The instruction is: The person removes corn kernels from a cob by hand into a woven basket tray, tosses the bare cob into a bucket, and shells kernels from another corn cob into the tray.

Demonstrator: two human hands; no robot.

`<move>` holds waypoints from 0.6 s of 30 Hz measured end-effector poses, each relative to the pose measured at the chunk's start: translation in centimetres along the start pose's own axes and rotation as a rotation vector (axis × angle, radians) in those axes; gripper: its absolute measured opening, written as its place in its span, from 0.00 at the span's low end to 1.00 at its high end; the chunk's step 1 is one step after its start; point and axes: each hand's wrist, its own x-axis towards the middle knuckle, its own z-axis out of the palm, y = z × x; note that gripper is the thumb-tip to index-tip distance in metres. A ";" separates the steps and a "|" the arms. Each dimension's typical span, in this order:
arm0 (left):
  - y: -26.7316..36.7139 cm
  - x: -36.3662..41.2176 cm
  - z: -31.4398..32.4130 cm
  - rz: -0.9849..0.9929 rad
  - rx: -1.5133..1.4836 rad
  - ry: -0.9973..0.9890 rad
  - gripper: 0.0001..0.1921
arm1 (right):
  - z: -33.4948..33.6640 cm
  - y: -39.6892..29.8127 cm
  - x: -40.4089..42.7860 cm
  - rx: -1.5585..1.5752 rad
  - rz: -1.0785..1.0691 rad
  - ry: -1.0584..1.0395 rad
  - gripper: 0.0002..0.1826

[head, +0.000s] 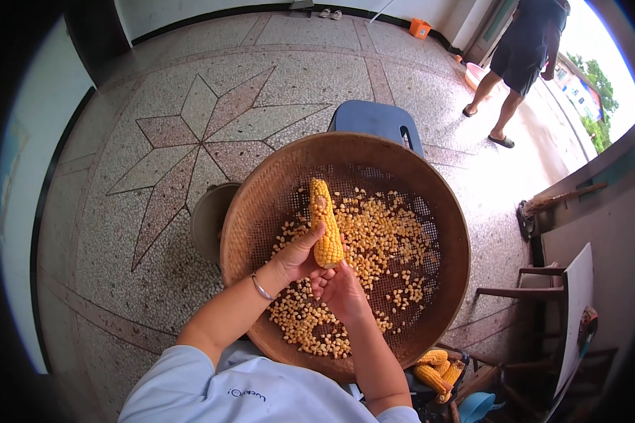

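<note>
A yellow ear of dried corn is held over a round woven bamboo sieve basket. My left hand grips the ear around its lower half, thumb along its side. A small patch near the upper part of the ear has lost its kernels. At the ear's lower end, my right hand has its fingers curled and its thumb against the rows there. Loose corn kernels are scattered over the mesh bottom, below and beside both hands.
Under the basket's far side stands a blue plastic stool; a grey-green bucket is at its left. Several corn ears lie at lower right near a light-blue plastic scoop. A wooden chair stands right. Another person is by the doorway.
</note>
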 end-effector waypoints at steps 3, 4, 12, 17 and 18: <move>0.0 -0.2 0.0 -0.025 0.003 -0.077 0.34 | -0.3 0.3 0.1 -0.004 -0.001 -0.007 0.24; 0.1 -0.2 0.3 -0.019 -0.011 -0.100 0.35 | -0.4 0.3 0.1 -0.002 -0.004 -0.017 0.25; -0.8 0.4 -0.8 0.001 -0.104 -0.131 0.31 | 0.3 0.3 0.0 0.007 -0.053 -0.019 0.23; -0.6 0.4 0.5 0.015 -0.077 -0.077 0.32 | -0.5 0.9 0.0 0.010 -0.105 -0.012 0.21; -0.5 0.2 0.9 0.016 -0.077 -0.075 0.32 | -0.4 0.9 0.0 0.010 -0.103 -0.012 0.21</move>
